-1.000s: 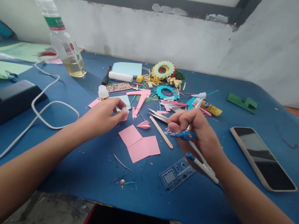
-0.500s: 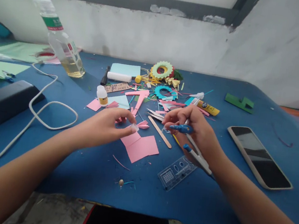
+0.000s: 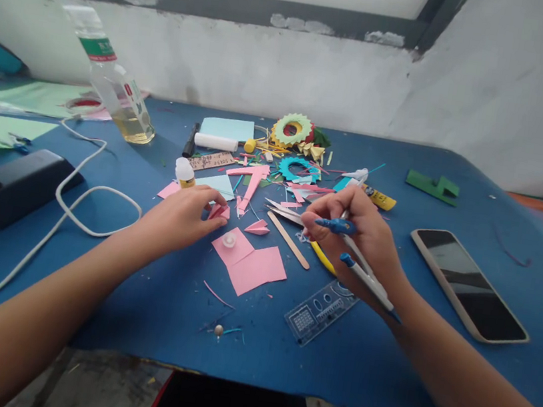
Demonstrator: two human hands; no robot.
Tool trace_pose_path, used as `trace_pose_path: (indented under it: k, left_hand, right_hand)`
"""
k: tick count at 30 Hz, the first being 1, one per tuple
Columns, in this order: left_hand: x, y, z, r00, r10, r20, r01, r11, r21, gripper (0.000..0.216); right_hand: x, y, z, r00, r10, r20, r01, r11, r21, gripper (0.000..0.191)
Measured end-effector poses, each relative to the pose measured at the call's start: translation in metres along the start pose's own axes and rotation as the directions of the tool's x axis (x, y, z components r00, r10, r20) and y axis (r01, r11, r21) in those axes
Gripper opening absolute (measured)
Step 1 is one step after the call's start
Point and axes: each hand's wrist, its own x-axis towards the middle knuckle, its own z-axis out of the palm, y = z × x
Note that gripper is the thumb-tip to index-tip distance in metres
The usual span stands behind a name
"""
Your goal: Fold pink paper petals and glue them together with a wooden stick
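My left hand [image 3: 186,215] hovers low over the paper scraps, thumb and fingers apart around a folded pink paper piece [image 3: 220,212]. Whether the fingertips press on that piece is not clear. Just right of it lies another folded pink paper piece [image 3: 257,227]. A small translucent cap [image 3: 229,239] sits on a pink paper sheet [image 3: 257,270]. My right hand [image 3: 356,229] is closed on a blue-and-white drawing compass [image 3: 366,281], its legs slanting down to the right. Under that hand are a clear plastic stencil [image 3: 319,311] and scissors blades [image 3: 284,212].
A wooden stick [image 3: 289,240] lies mid-table, with a white glue bottle [image 3: 185,172] behind my left hand. Paper gears [image 3: 301,168] and scraps clutter the back. A tilted-looking bottle [image 3: 132,118] and white cable [image 3: 63,194] are left; a phone [image 3: 469,285] is right.
My left hand has let go of the translucent cap, which now rests on the pink sheet, and moved left to the folded pink piece. My right hand keeps the compass, shifted slightly right.
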Motion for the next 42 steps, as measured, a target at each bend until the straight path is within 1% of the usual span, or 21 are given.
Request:
trace_pose_path:
  k: [3,7,11,14,16,19,21,24,26,28,30,33,36,38,40,42]
  left_hand:
    - [0.001,-0.002,-0.001,1.000,-0.018,0.019,0.019,0.997,-0.069,0.024]
    - [-0.001,-0.002,-0.001,1.000,0.003,0.006,-0.003,0.998,-0.065,0.020]
    - [-0.001,0.002,-0.002,0.994,0.087,-0.059,-0.092,0.993,-0.078,0.010]
    - [-0.003,0.010,-0.002,0.980,0.155,-0.120,-0.170,0.978,-0.122,0.009]
    - [-0.007,0.018,-0.003,0.972,0.169,-0.162,-0.199,0.961,-0.193,0.008]
    - [-0.014,0.030,-0.004,0.970,0.155,-0.186,-0.207,0.930,-0.305,0.007]
    - [-0.019,0.037,-0.005,0.971,0.161,-0.179,-0.215,0.912,-0.348,0.008]
    - [-0.024,0.045,-0.007,0.972,0.195,-0.131,-0.232,0.882,-0.410,0.012]
    - [-0.026,0.048,-0.007,0.971,0.216,-0.098,-0.237,0.863,-0.445,0.014]
    - [-0.026,0.050,-0.005,0.973,0.218,-0.078,-0.229,0.852,-0.471,0.010]
    - [-0.027,0.050,-0.003,0.978,0.192,-0.079,-0.206,0.848,-0.489,0.007]
    - [-0.027,0.050,0.000,0.986,0.138,-0.089,-0.164,0.845,-0.509,0.018]
    - [-0.028,0.052,0.002,0.991,0.089,-0.100,-0.129,0.832,-0.540,0.017]
    - [-0.029,0.053,0.003,0.993,0.053,-0.101,-0.102,0.808,-0.580,0.015]
    - [-0.029,0.054,0.004,0.995,0.028,-0.101,-0.084,0.786,-0.613,0.021]
    - [-0.030,0.055,0.005,0.995,0.027,-0.100,-0.083,0.783,-0.616,0.025]
  right_hand:
    - [0.000,0.000,-0.002,0.999,0.001,0.041,-0.002,1.000,0.008,0.033]
    - [0.001,0.000,-0.004,0.999,0.012,0.030,-0.011,0.999,-0.034,0.032]
    - [0.001,-0.001,-0.005,1.000,-0.020,0.023,0.021,0.997,-0.078,0.032]
    - [-0.002,-0.004,-0.004,0.999,-0.016,0.040,0.019,0.998,-0.056,0.032]
    - [-0.004,-0.008,-0.002,0.998,0.007,0.057,-0.005,1.000,-0.024,0.031]
    - [-0.006,-0.013,0.001,0.996,0.060,0.073,-0.061,0.998,0.018,0.031]
    - [-0.007,-0.014,0.003,0.993,0.083,0.089,-0.087,0.995,0.051,0.032]
    - [-0.009,-0.012,0.003,0.987,0.090,0.131,-0.108,0.985,0.137,0.031]
    - [-0.010,-0.010,0.004,0.983,0.084,0.163,-0.115,0.975,0.191,0.029]
    - [-0.011,-0.009,0.004,0.980,0.067,0.185,-0.106,0.972,0.210,0.029]
    - [-0.012,-0.009,0.006,0.981,0.052,0.186,-0.088,0.978,0.192,0.029]
    - [-0.014,-0.011,0.010,0.986,0.009,0.166,-0.029,0.993,0.116,0.031]
    - [-0.018,-0.011,0.013,0.985,-0.043,0.170,0.042,0.999,0.009,0.030]
    - [-0.022,-0.010,0.015,0.980,-0.092,0.177,0.105,0.992,-0.066,0.027]
    - [-0.027,-0.010,0.017,0.970,-0.160,0.184,0.188,0.972,-0.142,0.023]
    - [-0.030,-0.010,0.019,0.957,-0.226,0.185,0.261,0.945,-0.197,0.022]
